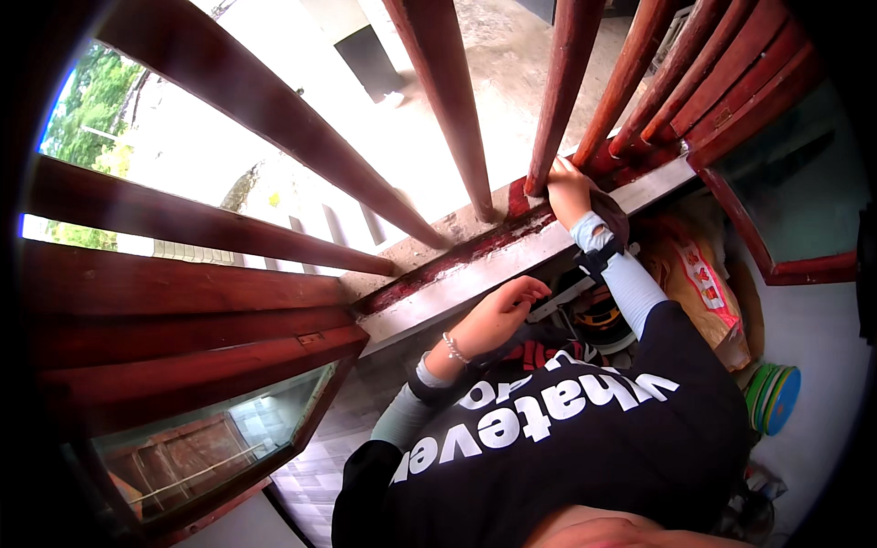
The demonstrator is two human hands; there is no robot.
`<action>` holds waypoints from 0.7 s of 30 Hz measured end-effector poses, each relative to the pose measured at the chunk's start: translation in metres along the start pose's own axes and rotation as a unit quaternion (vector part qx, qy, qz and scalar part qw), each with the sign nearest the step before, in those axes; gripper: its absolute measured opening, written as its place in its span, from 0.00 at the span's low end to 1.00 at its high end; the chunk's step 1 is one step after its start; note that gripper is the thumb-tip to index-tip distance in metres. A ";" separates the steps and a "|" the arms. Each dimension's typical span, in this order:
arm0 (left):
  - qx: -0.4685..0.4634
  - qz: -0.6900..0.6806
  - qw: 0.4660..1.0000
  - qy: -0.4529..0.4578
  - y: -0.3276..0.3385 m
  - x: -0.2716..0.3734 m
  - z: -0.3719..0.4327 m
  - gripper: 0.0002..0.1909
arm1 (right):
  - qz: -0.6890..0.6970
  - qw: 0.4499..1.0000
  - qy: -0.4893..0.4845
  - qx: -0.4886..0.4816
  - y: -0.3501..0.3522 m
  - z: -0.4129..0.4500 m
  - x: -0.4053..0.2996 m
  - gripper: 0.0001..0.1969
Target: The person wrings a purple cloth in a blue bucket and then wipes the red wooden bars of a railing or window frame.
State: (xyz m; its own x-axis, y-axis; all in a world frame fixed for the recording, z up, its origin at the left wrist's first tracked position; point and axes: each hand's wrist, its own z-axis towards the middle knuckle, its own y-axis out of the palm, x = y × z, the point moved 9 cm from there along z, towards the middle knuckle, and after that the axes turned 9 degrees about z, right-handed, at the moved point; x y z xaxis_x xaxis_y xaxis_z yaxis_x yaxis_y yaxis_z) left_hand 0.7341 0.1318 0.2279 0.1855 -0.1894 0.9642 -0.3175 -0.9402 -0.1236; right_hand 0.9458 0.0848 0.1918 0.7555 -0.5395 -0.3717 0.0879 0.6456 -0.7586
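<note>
At the foot of a red wooden window bar (566, 89), my right hand (570, 192) rests on the sill with a dark maroon cloth (612, 218) bunched under and beside it. Its fingertips are partly hidden by the bar. My left hand (503, 312) is raised in front of my chest, below the sill's pale front edge (466, 274); its fingers are loosely bent and apart, and nothing shows in it. A beaded bracelet is on the left wrist, a black band on the right. The red paint along the window sill (455, 257) looks worn and dusty.
Window sashes with glass panes stand inward at left (226, 438) and right (788, 185). Under the sill at right are a brown printed bag (699, 288) and a dark round thing with yellow parts (599, 318). Green and blue round items (777, 401) are by the white wall.
</note>
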 end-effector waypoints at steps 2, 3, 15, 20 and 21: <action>-0.062 -0.063 0.996 0.012 -0.008 0.011 -0.009 0.17 | -0.050 0.999 -0.006 0.021 0.002 -0.010 0.007 0.09; -0.085 -0.099 0.991 -0.026 -0.020 0.023 -0.018 0.17 | -0.049 0.999 -0.007 0.021 -0.001 -0.008 0.003 0.09; 0.021 -0.149 0.988 0.037 -0.094 0.017 -0.073 0.18 | 0.014 0.979 0.190 -0.079 -0.046 -0.035 0.030 0.12; 0.050 -0.196 0.979 0.017 -0.098 0.006 -0.075 0.17 | 0.137 0.956 0.242 0.093 -0.107 -0.038 0.040 0.11; 0.052 -0.196 0.979 0.009 -0.098 0.003 -0.072 0.17 | 0.121 0.955 0.255 0.093 -0.108 -0.036 0.031 0.13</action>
State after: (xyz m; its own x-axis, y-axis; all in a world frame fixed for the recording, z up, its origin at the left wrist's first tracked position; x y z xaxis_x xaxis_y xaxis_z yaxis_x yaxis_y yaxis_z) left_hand 0.6992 0.2435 0.2599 0.2570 0.1955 0.9464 -0.1292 -0.9636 0.2341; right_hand 0.9364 -0.0211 0.2429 0.3581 -0.5246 -0.7724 0.1010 0.8441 -0.5265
